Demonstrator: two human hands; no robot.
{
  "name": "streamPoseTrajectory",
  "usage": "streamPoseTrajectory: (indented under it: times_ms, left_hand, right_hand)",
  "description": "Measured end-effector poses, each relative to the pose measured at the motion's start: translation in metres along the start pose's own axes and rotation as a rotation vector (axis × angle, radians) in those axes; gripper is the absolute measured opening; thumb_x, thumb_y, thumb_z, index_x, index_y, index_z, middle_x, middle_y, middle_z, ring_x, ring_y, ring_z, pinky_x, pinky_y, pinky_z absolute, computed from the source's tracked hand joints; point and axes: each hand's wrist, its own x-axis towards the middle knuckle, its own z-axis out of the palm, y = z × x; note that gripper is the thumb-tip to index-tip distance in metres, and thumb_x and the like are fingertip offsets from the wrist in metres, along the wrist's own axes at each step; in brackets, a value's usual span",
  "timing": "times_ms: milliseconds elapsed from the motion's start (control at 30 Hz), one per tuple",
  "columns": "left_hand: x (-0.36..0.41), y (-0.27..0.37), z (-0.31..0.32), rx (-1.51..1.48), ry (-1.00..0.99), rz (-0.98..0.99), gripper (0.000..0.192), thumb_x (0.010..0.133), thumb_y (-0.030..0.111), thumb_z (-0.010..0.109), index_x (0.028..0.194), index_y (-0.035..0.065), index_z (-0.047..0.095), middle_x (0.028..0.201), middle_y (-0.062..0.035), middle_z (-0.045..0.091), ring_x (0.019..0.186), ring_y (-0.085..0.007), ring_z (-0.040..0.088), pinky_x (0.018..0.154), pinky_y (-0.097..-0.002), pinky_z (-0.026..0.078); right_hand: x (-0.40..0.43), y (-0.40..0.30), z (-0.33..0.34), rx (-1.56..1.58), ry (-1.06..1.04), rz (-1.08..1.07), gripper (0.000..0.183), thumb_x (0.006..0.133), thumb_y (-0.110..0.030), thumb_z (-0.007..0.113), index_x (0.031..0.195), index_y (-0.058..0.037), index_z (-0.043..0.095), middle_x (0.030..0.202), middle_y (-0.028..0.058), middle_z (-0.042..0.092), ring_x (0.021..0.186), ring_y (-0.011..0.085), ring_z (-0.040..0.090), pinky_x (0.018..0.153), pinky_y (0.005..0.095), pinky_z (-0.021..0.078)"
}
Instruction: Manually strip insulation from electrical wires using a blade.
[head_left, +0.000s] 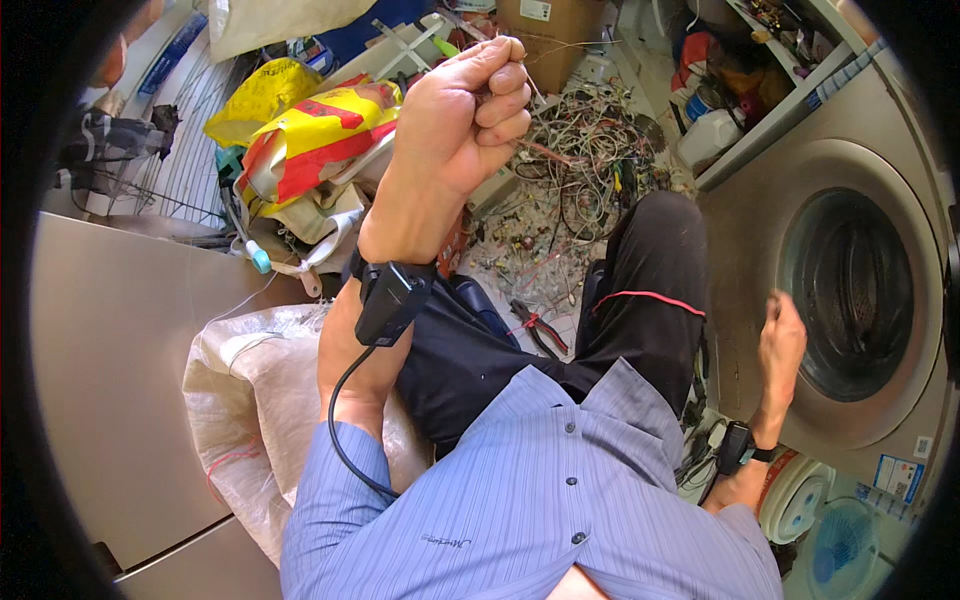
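Note:
My left hand (480, 101) is raised over the floor, its fingers closed on thin wire (566, 46); fine coppery strands stick out past the fingertips. Out to the right, in front of the washing machine door (851, 292), is my right hand (781, 341). Its fingers are curled and blurred, so I cannot tell whether anything is in them. A tangled pile of wires (592, 157) lies on the floor beyond my knees. Pliers (538, 327) with red and black handles rest between my feet. One red wire (649, 294) runs across my right thigh.
Clippings and small scraps (525, 247) litter the floor. A woven sack (255, 375) stands at my left beside a metallic cabinet-like panel (127, 360). Red and yellow bags (315, 142) sit further forward, near a cardboard box (551, 37). White tubs (795, 495) are at lower right.

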Motion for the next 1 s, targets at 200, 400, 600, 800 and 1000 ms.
streamPoseTrajectory:
  times_ms: [200, 400, 600, 800, 1000]
  left_hand:
    - [0.0, 0.009, 0.028, -0.105, -0.157, -0.045, 0.019, 0.11, 0.018, 0.049, 0.106, 0.0016, 0.056, 0.074, 0.0037, 0.037, 0.052, -0.0053, 0.027, 0.044, -0.0222, 0.022]
    - [0.0, 0.016, 0.048, -0.187, -0.255, -0.039, 0.02, 0.11, 0.019, 0.05, 0.1, 0.0035, 0.057, 0.072, 0.0035, 0.041, 0.052, -0.0063, 0.028, 0.044, -0.0237, 0.021]
    - [-0.002, 0.026, 0.034, -0.243, -0.236, 0.046, 0.02, 0.11, 0.019, 0.049, 0.1, 0.0025, 0.056, 0.072, 0.0029, 0.038, 0.052, -0.0065, 0.027, 0.045, -0.0234, 0.022]
    - [-0.011, -0.026, -0.026, 0.095, 0.192, 0.203, 0.022, 0.11, 0.021, 0.05, 0.103, 0.003, 0.06, 0.084, -0.0085, 0.065, 0.068, -0.018, 0.062, 0.06, -0.0291, 0.051]
    - [-0.024, -0.102, -0.03, 0.111, 0.275, 0.016, 0.024, 0.111, 0.026, 0.05, 0.104, 0.0042, 0.059, 0.094, -0.0134, 0.071, 0.093, -0.0299, 0.074, 0.076, -0.0436, 0.064]
  right_hand:
    - [0.068, -0.193, -0.055, 0.941, -0.374, -0.07, 0.04, 0.099, -0.02, 0.066, 0.137, -0.007, 0.064, 0.086, 0.0007, 0.069, 0.07, 0.0049, 0.056, 0.058, 0.0203, 0.0422]
    - [0.079, -0.259, -0.001, 1.317, -0.73, -0.289, 0.044, 0.089, -0.007, 0.078, 0.132, -0.0034, 0.067, 0.095, -0.0047, 0.065, 0.079, 0.0031, 0.054, 0.07, 0.0207, 0.0467]
    - [0.08, -0.262, 0.022, 1.145, -0.794, -0.136, 0.02, 0.096, -0.019, 0.072, 0.103, -0.0008, 0.07, 0.075, -0.0016, 0.06, 0.071, 0.0048, 0.054, 0.062, 0.0221, 0.045]
    - [0.1, -0.24, 0.015, 1.777, -0.812, 0.066, 0.017, 0.102, -0.019, 0.065, 0.1, -0.0024, 0.068, 0.08, 0.0018, 0.064, 0.062, 0.0097, 0.056, 0.049, 0.025, 0.0404]
    - [0.107, -0.234, 0.021, 1.928, -0.599, 0.101, 0.025, 0.106, -0.019, 0.06, 0.117, 0.0023, 0.066, 0.098, 0.0098, 0.071, 0.079, 0.0176, 0.069, 0.056, 0.0258, 0.0496]
